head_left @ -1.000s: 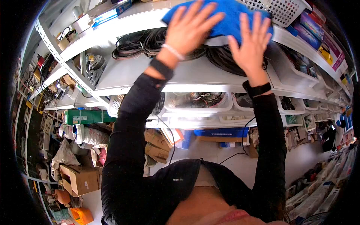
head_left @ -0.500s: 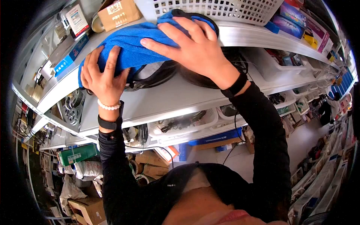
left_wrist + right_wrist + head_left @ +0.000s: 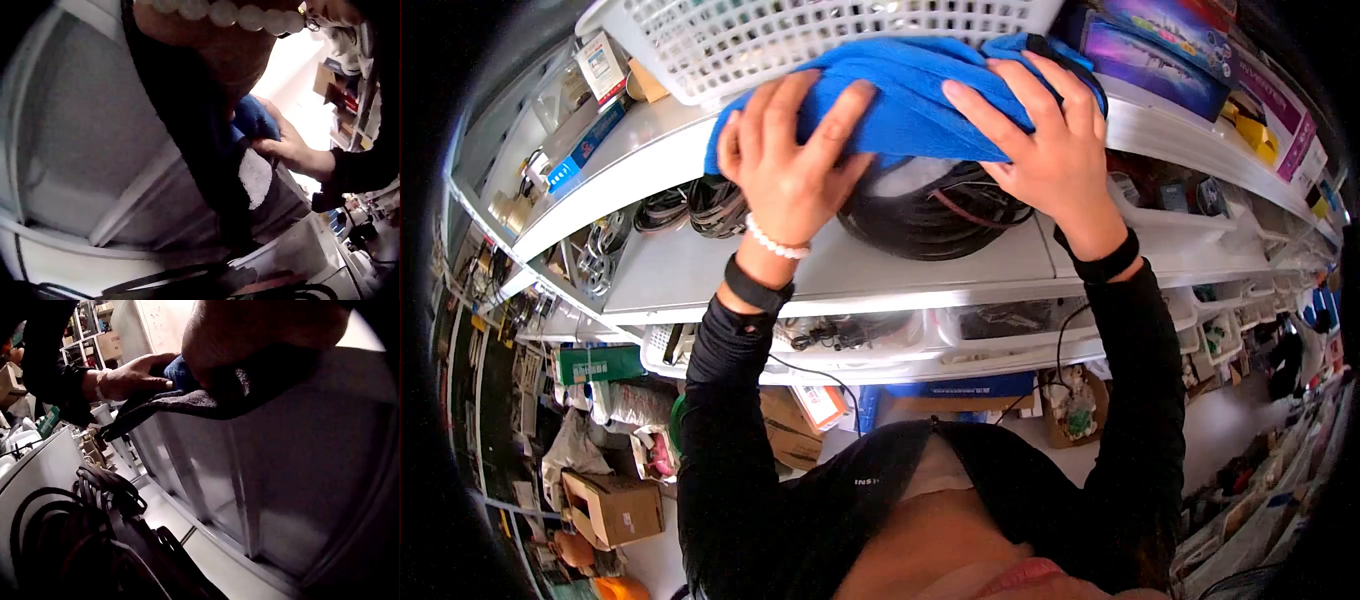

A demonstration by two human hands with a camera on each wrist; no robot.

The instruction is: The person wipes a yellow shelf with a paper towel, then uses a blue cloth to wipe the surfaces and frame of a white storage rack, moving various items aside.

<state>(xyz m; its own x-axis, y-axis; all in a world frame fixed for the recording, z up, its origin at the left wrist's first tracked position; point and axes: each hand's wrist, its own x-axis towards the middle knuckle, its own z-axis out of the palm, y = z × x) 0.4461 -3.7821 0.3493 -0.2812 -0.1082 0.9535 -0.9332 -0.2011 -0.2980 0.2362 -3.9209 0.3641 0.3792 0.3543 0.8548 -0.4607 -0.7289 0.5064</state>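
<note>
From my seat I have both hands on the blue cloth (image 3: 900,85), draped along the front edge of the upper shelf (image 3: 625,178), just before the basket (image 3: 750,45) and above the coil (image 3: 940,225). My left hand (image 3: 785,165) grips one end, fingers bent over it; my right hand (image 3: 1055,160) pinches the other.

I judge this step as handling the cloth against that edge; the next move calls for even pressure from both hands, clear of the basket.

The wrist views show the shelf's ribbed underside and the thumbs below the cloth; only the head view shows its full spread.
</note>
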